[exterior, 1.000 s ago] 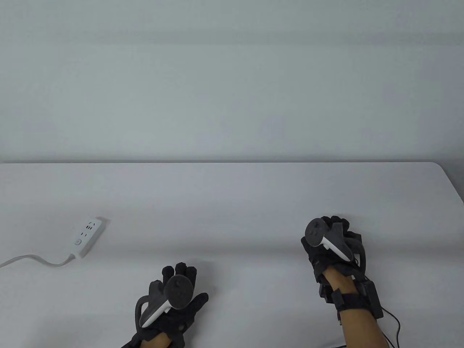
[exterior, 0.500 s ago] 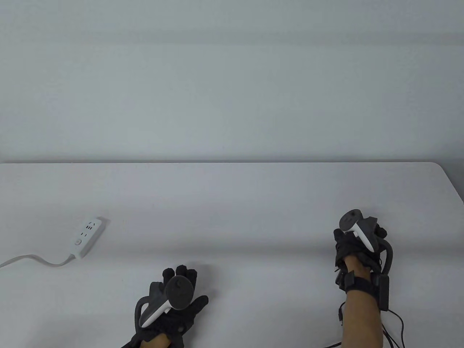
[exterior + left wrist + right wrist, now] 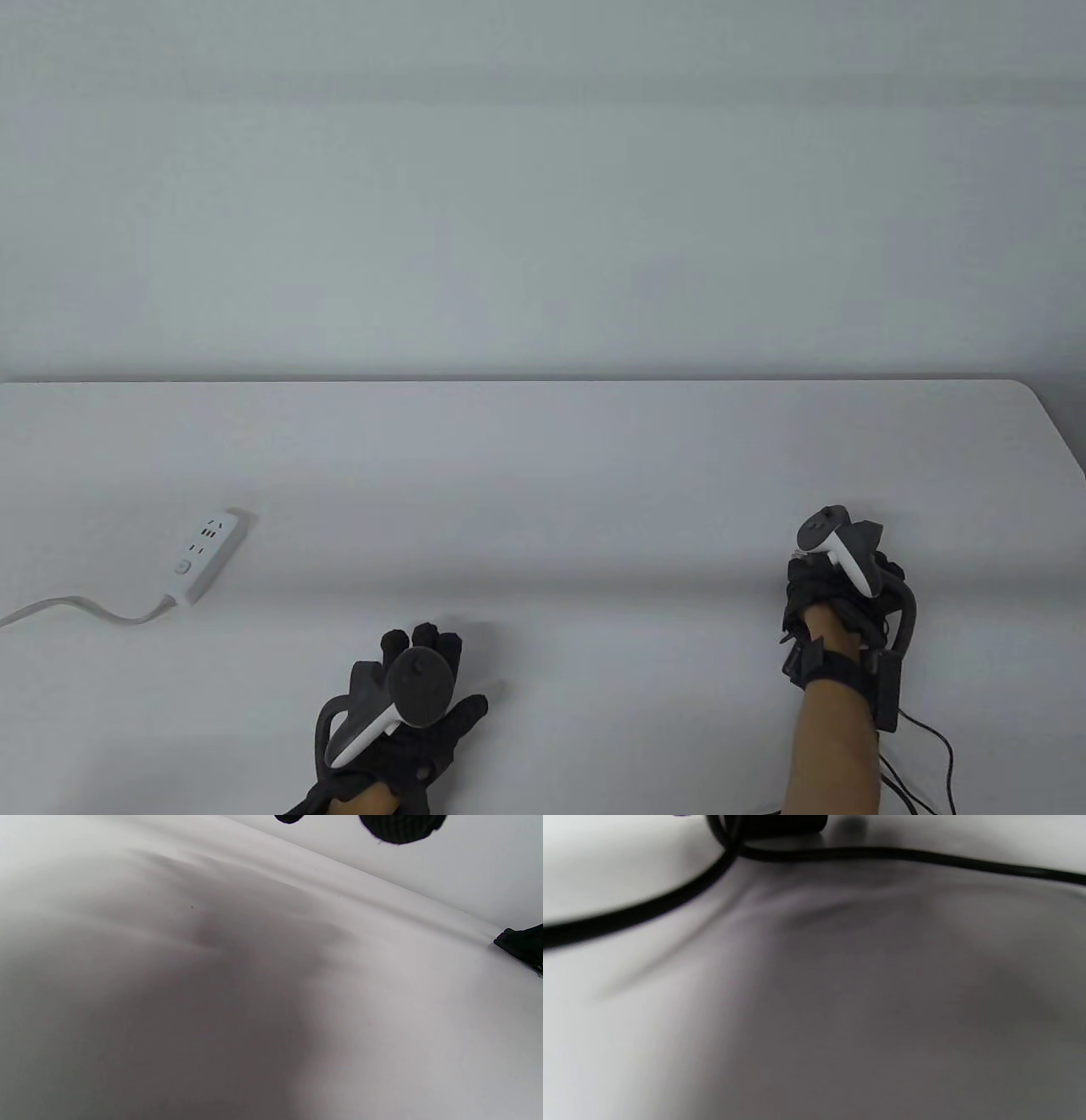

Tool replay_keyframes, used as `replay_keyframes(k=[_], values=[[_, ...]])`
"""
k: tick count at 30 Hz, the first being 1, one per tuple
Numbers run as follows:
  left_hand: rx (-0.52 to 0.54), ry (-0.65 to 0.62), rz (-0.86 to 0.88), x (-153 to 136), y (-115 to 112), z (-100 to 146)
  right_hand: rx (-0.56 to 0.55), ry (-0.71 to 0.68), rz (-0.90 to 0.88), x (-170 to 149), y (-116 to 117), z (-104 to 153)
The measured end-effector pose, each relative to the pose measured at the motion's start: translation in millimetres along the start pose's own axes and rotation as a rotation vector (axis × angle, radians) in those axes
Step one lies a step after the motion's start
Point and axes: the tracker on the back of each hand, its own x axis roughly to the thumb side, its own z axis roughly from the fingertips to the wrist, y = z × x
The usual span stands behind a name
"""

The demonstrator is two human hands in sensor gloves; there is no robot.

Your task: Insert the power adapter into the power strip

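The white power strip [image 3: 204,556] lies flat at the table's left, sockets up, its white cord [image 3: 76,607] trailing off the left edge. My left hand [image 3: 424,649] rests palm down near the front middle, fingers spread and empty; its fingertips [image 3: 401,825] show at the top of the left wrist view. My right hand [image 3: 836,569] is at the far right, fingers curled down and hidden under the tracker. In the right wrist view a black block [image 3: 780,823], probably the adapter, lies at the top edge with a black cable [image 3: 882,854] running across the table. I cannot tell whether the hand holds it.
The white table [image 3: 543,458] ends at a rounded back right corner [image 3: 1031,395]. Thin black wires [image 3: 933,747] hang from my right wrist near the front edge. A dark shape [image 3: 522,942] shows at the right edge of the left wrist view.
My right hand has moved to the right and a little toward the front, and its tracker has tipped up. My left hand and the power strip have not moved.
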Motion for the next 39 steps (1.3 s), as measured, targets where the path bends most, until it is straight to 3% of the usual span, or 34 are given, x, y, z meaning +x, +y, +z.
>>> replay_keyframes(k=[8,16,22,28,39], values=[[0.008,-0.012,-0.004,1.4,-0.6,1.3,-0.099,0.010,0.016,1.1,0.2,7.1],[0.007,0.001,0.007,-0.9,-0.9,1.3,-0.296,-0.051,0.003,-1.8,-12.6,32.7],[0.001,-0.003,0.011,-1.1,-0.9,1.3,-0.465,-0.122,0.002,-2.7,-25.5,64.7],[0.013,-0.008,0.029,-3.3,1.5,3.7,-0.548,-0.211,-0.064,-4.2,-32.1,100.6],[0.003,-0.010,0.039,-3.5,1.7,2.9,-0.588,-0.404,-0.064,11.7,-37.2,155.8]])
